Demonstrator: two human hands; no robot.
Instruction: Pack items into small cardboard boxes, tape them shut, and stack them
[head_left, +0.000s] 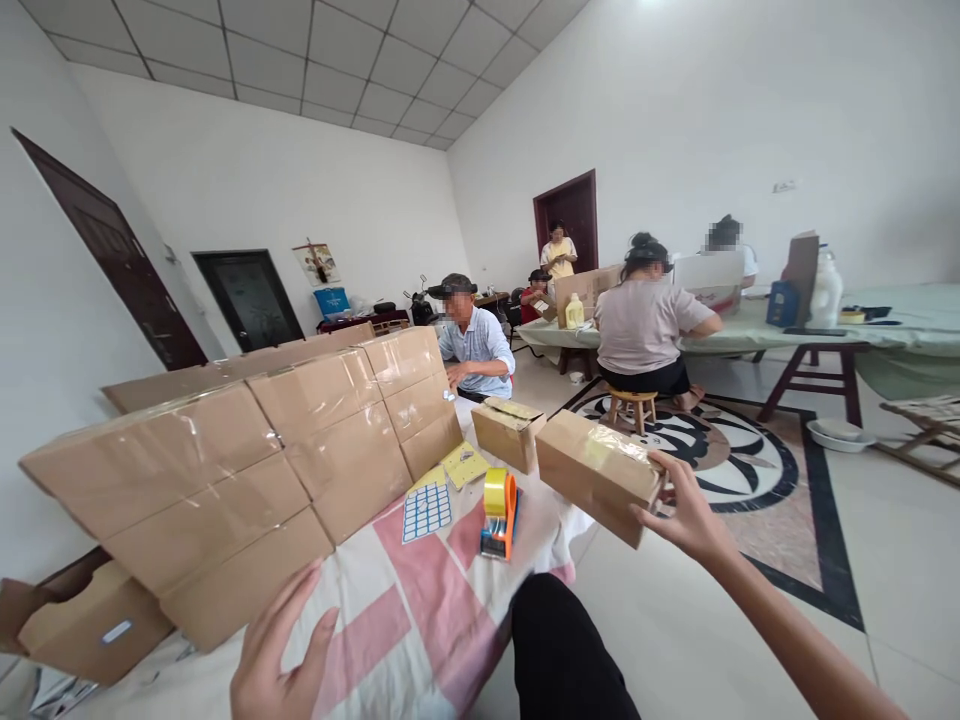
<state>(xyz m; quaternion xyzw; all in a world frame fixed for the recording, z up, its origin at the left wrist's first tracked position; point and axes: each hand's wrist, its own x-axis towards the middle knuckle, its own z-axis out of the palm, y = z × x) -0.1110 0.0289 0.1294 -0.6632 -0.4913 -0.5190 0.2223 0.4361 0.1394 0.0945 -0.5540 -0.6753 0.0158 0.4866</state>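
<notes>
My right hand [679,505] grips the near end of a taped cardboard box [592,465], thumb below and fingers on the top edge. The box is held out at the table's right edge, tilted, with shiny clear tape on top. My left hand [281,645] is open over the cloth, fingers spread, just in front of the stacked cardboard boxes [277,450]. Between the hands, a tape dispenser [497,520] with an orange frame and a yellow roll stands on the cloth. Beside it lies a sheet of blue-bordered labels [427,512].
Another cardboard box [506,432] sits beyond the held one. A yellow sheet [465,465] lies by the stack. An open carton [97,625] is at lower left. A person in a light blue shirt [484,350] sits across the table; other people work at a green-covered table [892,310].
</notes>
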